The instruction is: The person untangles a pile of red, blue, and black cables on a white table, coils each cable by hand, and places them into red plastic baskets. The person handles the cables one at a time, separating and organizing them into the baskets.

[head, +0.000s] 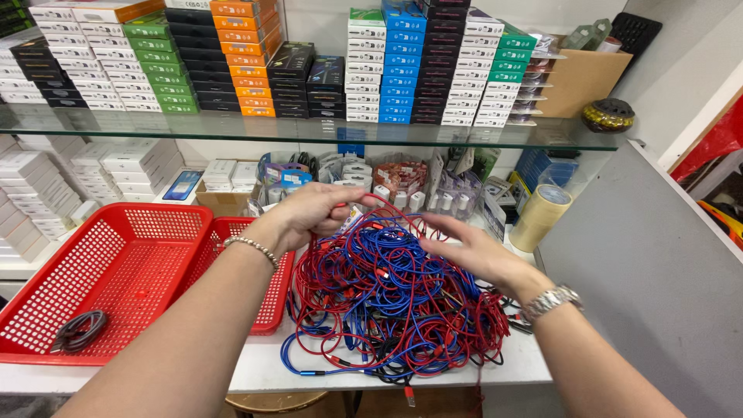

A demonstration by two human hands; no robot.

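Observation:
A big tangled heap of red and blue cables (391, 298) lies on the white counter (263, 368). My left hand (313, 213) is over the heap's far left side, its fingers closed on a few red cable loops pulled up from the pile. My right hand (472, 248) hovers over the right side of the heap with its fingers spread, fingertips touching the top strands. A bracelet is on my left wrist and a metal watch on my right.
Two red perforated baskets (124, 267) stand left of the heap; the larger holds a coiled grey cable (77, 331). A glass shelf (309, 128) above carries stacked coloured boxes. A tape roll (539, 217) stands at the right by a grey partition (650, 286).

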